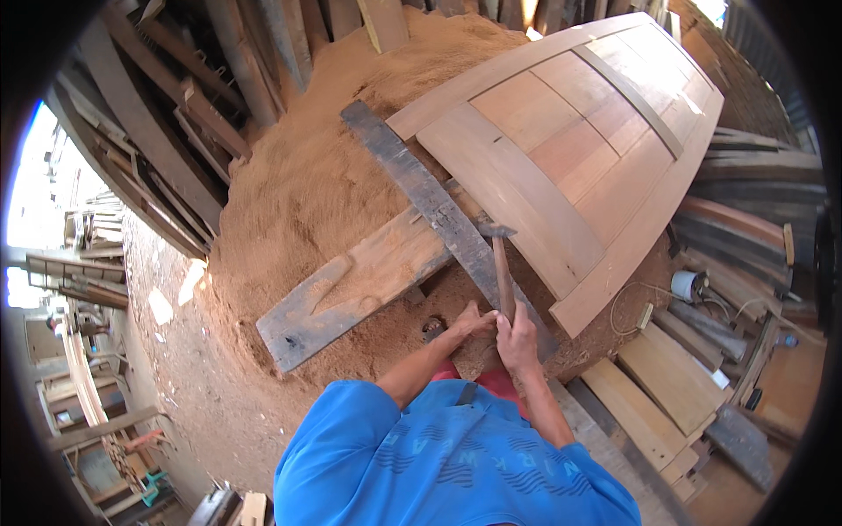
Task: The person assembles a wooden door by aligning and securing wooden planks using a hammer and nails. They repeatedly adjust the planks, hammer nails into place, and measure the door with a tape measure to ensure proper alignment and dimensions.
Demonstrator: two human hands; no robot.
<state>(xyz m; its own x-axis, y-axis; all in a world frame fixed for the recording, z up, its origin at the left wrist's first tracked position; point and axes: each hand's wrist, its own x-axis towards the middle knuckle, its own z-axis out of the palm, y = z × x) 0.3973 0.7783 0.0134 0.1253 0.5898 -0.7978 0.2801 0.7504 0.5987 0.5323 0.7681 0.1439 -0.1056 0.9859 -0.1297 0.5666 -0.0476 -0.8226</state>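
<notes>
A hammer [503, 272] stands with its wooden handle in my right hand [519, 337], its dark metal head pointing away from me. Close beside it is my left hand [474, 322], its fingers drawn together near the lower handle. What those fingers hold, if anything, is too small to make out. The hammer head overlaps the edge of a long, dark, worn plank [425, 197] that runs diagonally in front of me. Just beyond and to the right lies a large panelled wooden door [561, 149], its near end close to the hammer.
A wide board [360, 285] extends left from the dark plank. Behind it rises a sawdust heap [281, 210]. Timber [149, 123] leans at the left and back. At right lie pale boards [653, 394], a white round object [688, 284] and a loose cord [621, 316].
</notes>
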